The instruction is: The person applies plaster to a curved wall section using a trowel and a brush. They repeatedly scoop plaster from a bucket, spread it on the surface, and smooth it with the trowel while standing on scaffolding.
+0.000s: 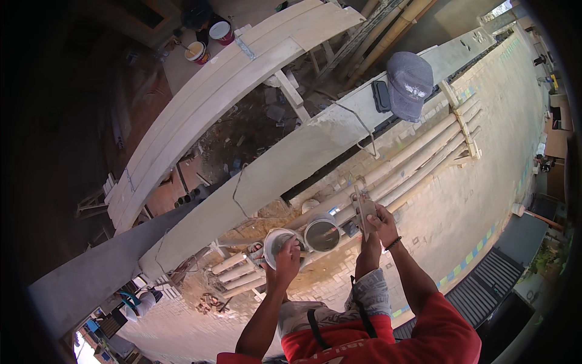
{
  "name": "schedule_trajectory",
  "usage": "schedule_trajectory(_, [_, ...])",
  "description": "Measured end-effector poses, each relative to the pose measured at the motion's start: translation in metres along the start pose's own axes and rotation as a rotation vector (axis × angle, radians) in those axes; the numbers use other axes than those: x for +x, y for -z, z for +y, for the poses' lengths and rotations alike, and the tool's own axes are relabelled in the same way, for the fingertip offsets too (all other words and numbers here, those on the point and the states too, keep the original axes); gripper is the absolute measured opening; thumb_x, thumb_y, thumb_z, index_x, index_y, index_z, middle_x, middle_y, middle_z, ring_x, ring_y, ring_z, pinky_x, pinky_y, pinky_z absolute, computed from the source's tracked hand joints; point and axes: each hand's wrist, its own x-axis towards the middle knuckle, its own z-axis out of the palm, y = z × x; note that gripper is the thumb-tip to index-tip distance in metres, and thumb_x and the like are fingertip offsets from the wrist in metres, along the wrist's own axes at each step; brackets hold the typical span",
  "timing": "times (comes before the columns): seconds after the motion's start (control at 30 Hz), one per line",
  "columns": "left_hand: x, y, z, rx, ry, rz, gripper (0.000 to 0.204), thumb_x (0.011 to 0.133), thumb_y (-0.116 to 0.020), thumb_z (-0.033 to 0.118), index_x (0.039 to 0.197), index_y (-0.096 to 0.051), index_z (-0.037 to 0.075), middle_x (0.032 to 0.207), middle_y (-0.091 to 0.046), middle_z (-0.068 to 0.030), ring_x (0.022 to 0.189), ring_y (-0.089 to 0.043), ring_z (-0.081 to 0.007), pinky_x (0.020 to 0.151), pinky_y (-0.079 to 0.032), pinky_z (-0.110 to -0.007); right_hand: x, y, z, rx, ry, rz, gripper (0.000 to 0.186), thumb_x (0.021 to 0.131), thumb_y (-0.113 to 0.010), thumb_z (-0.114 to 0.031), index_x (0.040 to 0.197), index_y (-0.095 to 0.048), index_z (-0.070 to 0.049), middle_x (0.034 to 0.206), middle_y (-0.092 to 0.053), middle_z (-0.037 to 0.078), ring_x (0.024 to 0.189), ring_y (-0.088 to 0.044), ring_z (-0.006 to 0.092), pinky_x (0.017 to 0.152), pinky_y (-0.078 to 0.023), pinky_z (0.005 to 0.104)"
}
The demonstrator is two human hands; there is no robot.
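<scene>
Pale paving point(451, 212) spreads beyond a white bucket point(268, 245) with the left hand point(288, 257) at its mouth, finger opening and hold impossible to tell, while the right hand point(383, 225), fingers closed, grips a flat brownish tool point(365, 210) to the bucket's right.

Your shirt point(445, 330) is bright red, your shorts point(371, 294) are a grey-and-white print and your bracelet's point(394, 243) black. The bucket point(268, 249) just below centre is whitish, your flat tool point(367, 211) kinda dusty brown. Upper right, the cap's point(407, 76) blue-grey with a pale emblem. Paving point(448, 206) on the right's pale tan.
</scene>
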Motion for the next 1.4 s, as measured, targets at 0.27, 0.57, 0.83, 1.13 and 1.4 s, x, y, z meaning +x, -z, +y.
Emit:
schedule_trajectory(0.27, [0.111, -0.046, 0.128, 0.073, -0.257, -0.075, 0.037, 0.086, -0.048, 0.007, 0.122, -0.047, 0.001, 0.096, -0.062, -0.0129, 0.084, -0.060, -0.0186, 0.076, -0.048, -0.030, -0.057, 0.048, 0.012, 0.347, -0.210, 0.186, 0.046, 0.083, -0.058, -0.013, 0.124, -0.044, 0.004, 0.110, -0.056, 0.009, 0.099, -0.053, 0.0153, 0.087, -0.042, 0.0276])
schedule_trajectory(0.57, [0.104, -0.098, 0.135, 0.036, 0.100, -0.341, 0.035, 0.085, -0.050, 0.010, 0.119, -0.050, 0.000, 0.090, -0.062, -0.0106, 0.081, -0.059, -0.0180, 0.075, -0.047, -0.030, -0.064, 0.065, 0.016, 0.755, -0.284, 0.089, 0.033, 0.087, -0.050, -0.013, 0.116, -0.051, 0.002, 0.102, -0.060, 0.010, 0.088, -0.060, 0.0155, 0.076, -0.049, 0.0272])
schedule_trajectory(0.83, [0.046, -0.087, 0.014, -0.007, 0.156, -0.231, 0.038, 0.084, -0.051, 0.015, 0.119, -0.051, 0.002, 0.093, -0.065, -0.0176, 0.086, -0.064, -0.0242, 0.077, -0.048, -0.033, -0.036, 0.048, 0.014, 1.141, -0.391, -0.288, 0.043, 0.091, -0.043, -0.023, 0.127, -0.042, 0.001, 0.116, -0.056, 0.013, 0.100, -0.058, 0.0240, 0.085, -0.048, 0.0360])
schedule_trajectory(1.13, [-0.050, 0.008, -0.126, 0.070, 0.472, 0.019, 0.040, 0.079, -0.054, 0.020, 0.113, -0.056, 0.001, 0.098, -0.063, -0.0207, 0.095, -0.061, -0.0288, 0.083, -0.046, -0.037, -0.028, -0.032, -0.034, 1.042, -0.361, -0.218, 0.045, 0.090, -0.048, -0.029, 0.128, -0.044, -0.004, 0.122, -0.053, 0.012, 0.108, -0.054, 0.0270, 0.091, -0.046, 0.0398])
schedule_trajectory(1.4, [-0.094, 0.040, -0.168, -0.306, 0.659, 0.163, 0.041, 0.080, -0.052, 0.012, 0.119, -0.050, -0.001, 0.077, -0.056, -0.0056, 0.052, -0.049, -0.0091, 0.044, -0.039, -0.023, -0.056, 0.002, -0.017, 0.731, -0.431, -0.090, 0.038, 0.092, -0.042, -0.024, 0.123, -0.046, -0.003, 0.115, -0.056, 0.013, 0.099, -0.058, 0.0231, 0.078, -0.051, 0.0338])
